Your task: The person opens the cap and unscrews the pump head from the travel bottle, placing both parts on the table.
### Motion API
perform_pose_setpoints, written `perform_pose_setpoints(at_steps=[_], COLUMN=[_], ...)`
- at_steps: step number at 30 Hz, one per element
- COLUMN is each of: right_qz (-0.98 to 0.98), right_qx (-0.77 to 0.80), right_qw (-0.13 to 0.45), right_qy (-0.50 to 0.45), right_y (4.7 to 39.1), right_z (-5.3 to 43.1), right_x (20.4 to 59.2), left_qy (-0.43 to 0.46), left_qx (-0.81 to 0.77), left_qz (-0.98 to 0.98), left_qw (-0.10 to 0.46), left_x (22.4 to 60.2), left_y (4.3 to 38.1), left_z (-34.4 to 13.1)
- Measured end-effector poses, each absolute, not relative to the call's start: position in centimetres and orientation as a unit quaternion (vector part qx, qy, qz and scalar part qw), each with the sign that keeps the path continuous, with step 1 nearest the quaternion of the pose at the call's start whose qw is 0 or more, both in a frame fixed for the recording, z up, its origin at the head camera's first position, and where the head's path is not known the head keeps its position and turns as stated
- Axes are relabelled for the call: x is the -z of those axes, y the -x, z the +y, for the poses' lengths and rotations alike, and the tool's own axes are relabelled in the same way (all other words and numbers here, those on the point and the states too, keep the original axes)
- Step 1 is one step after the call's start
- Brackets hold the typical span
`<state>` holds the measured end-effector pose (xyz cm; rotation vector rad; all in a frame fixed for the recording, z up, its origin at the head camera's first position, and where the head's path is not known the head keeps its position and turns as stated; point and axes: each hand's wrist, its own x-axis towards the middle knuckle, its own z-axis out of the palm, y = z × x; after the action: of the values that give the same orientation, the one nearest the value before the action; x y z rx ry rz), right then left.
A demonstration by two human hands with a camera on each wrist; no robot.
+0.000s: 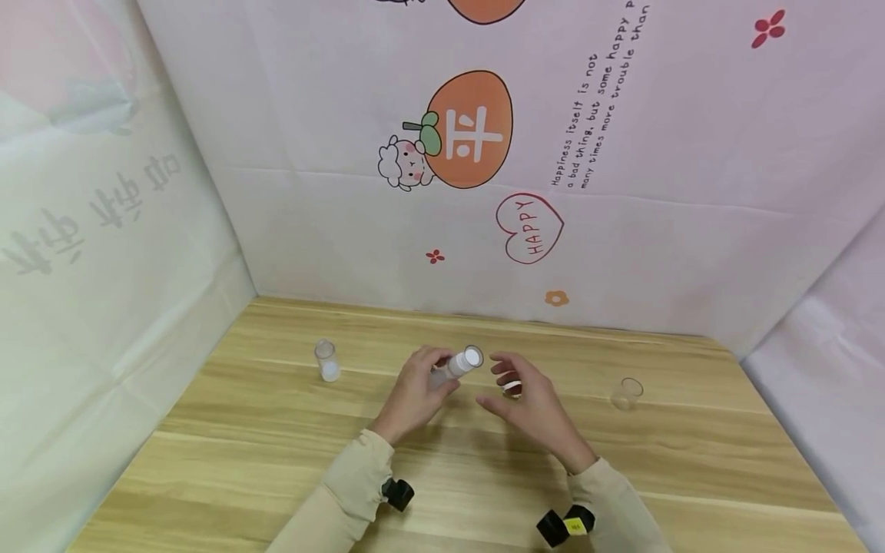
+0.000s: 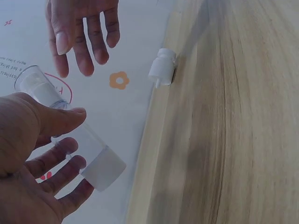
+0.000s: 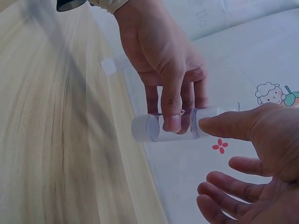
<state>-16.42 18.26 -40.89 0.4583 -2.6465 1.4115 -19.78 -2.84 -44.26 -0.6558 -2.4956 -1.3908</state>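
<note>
My left hand [image 1: 416, 388] grips a clear bottle [image 2: 86, 135] with a white base, tilted above the table. Its upper end carries a white fitting under a clear sleeve [image 1: 473, 355]. In the right wrist view the thumb lies along the bottle's side. Just to the right of the bottle's top is my right hand [image 1: 528, 399], fingers spread and slightly bent, holding nothing. Its thumb overlaps the bottle in the right wrist view. A small white pump head [image 2: 162, 66] lies on the table, mostly hidden behind the right hand in the head view.
Another clear bottle with a white base [image 1: 327, 361] stands on the wooden table [image 1: 242, 430] to the left. A clear cap [image 1: 627, 394] stands at the right. Printed white cloth [image 1: 332, 223] rises behind the table, with more cloth along both sides.
</note>
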Motion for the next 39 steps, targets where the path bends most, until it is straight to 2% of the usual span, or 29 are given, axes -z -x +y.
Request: perform_pose_setpoints(at_steps=[16, 32, 39], right_qz=[-0.852, -0.858, -0.86], right_qx=[-0.476, -0.453, -0.447], right_qw=[0.062, 0.1, 0.116], right_qy=[-0.209, -0.22, -0.218], right_y=[17.2, 17.2, 17.0], right_z=[16.9, 16.3, 16.4], right_x=[40.1, 40.3, 40.6], left_qy=[0.262, 0.29, 0.29], left_qx=[0.359, 0.327, 0.306], left_qz=[-0.883, -0.891, -0.897], left_qw=[0.151, 0.123, 0.134], left_x=[43.4, 42.8, 43.0], left_y=[18.8, 18.3, 18.0], left_z=[-4.0, -4.1, -4.1])
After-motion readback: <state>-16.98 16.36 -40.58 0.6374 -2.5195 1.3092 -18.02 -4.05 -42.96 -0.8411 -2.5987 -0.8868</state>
